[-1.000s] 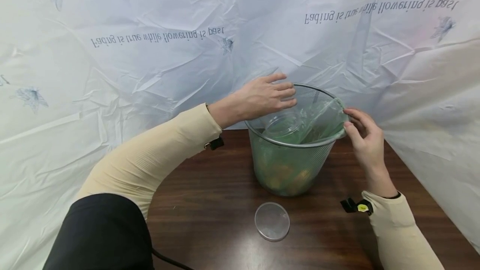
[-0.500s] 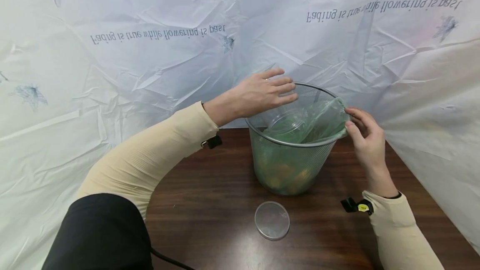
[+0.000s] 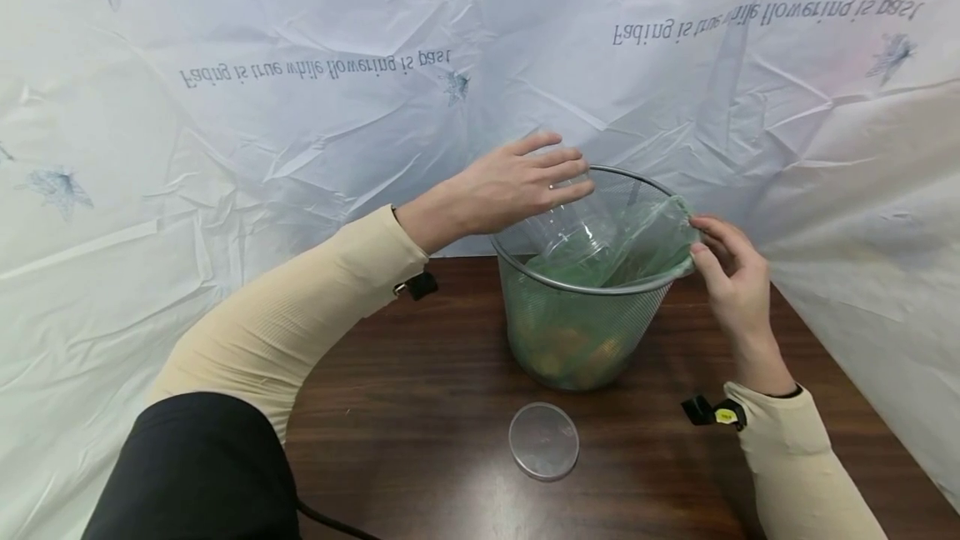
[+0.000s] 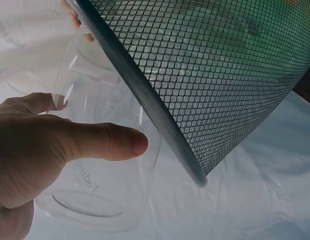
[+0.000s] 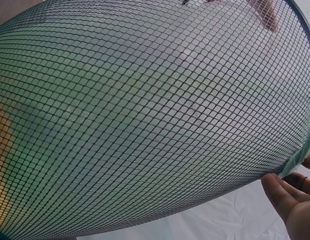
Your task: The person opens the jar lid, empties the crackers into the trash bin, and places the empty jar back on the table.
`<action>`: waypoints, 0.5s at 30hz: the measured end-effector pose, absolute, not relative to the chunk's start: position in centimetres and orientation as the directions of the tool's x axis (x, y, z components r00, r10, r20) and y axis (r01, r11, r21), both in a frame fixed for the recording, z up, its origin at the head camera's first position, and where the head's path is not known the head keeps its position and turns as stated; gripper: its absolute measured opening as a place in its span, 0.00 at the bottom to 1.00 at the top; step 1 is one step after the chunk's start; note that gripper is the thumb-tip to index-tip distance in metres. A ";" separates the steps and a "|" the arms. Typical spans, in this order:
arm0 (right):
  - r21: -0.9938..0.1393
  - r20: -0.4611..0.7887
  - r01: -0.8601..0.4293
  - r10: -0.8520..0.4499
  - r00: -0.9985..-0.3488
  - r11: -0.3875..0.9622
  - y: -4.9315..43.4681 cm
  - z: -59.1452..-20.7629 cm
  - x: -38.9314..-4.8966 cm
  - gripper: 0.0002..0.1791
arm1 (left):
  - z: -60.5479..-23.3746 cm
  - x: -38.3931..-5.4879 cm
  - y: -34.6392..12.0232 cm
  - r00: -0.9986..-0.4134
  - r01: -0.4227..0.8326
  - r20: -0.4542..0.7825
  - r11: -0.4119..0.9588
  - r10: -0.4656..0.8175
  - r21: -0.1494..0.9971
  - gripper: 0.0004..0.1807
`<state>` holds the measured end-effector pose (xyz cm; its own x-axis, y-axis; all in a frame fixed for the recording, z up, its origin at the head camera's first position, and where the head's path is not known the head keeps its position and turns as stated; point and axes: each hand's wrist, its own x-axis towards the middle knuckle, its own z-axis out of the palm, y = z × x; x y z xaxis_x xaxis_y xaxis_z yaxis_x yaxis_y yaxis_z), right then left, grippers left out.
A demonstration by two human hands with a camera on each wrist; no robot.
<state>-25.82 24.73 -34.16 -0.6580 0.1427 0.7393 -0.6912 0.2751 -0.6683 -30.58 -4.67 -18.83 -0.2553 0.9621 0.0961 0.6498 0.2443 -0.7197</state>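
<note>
My left hand (image 3: 517,190) grips a clear plastic jar (image 4: 110,172) from above, thumb on one side and fingers on the other. The jar leans over the rim of a wire mesh bin (image 3: 588,332), one end inside the bin's mouth. A thin green plastic bag (image 3: 652,227) lines the bin. Across from it, my right hand (image 3: 735,273) pinches the bag's edge against the rim between thumb and fingers. Through the mesh, orange and yellowish things (image 3: 562,348) show blurred at the bottom. The right wrist view shows the right thumb (image 5: 280,197) at the rim.
A round clear lid (image 3: 544,442) lies on the dark wooden table (image 3: 420,423) in front of the bin. White printed sheeting (image 3: 315,132) hangs behind and along the sides. A black cable (image 3: 330,517) runs by the left sleeve.
My left hand has shifted slightly left and up, and the jar in it has tilted further, showing more of its side. The right hand stays at the rim.
</note>
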 end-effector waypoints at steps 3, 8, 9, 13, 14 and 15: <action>-0.666 0.741 -0.693 0.140 -0.657 0.275 24.7 -34.1 -25.8 0.18 | -18.7 -30.5 -4.9 -0.258 0.655 0.101 0.251 0.961 -0.713 0.34; -0.663 0.744 -0.697 0.138 -0.653 0.272 24.6 -34.0 -25.8 0.18 | -18.6 -30.3 -5.4 -0.236 0.671 0.132 0.260 0.963 -0.695 0.34; -0.661 0.745 -0.699 0.136 -0.652 0.273 24.6 -34.0 -25.8 0.18 | -18.6 -30.3 -5.5 -0.231 0.673 0.143 0.264 0.962 -0.691 0.33; -0.664 0.745 -0.703 0.145 -0.651 0.256 24.5 -34.0 -25.7 0.18 | -18.7 -30.5 -5.8 -0.208 0.681 0.189 0.281 0.960 -0.676 0.32; -0.665 0.745 -0.704 0.148 -0.651 0.250 24.5 -34.0 -25.7 0.18 | -18.7 -30.5 -5.8 -0.203 0.682 0.198 0.284 0.959 -0.674 0.32; -0.667 0.743 -0.705 0.151 -0.652 0.239 24.5 -34.0 -25.7 0.18 | -18.7 -30.6 -5.9 -0.199 0.683 0.207 0.287 0.958 -0.671 0.32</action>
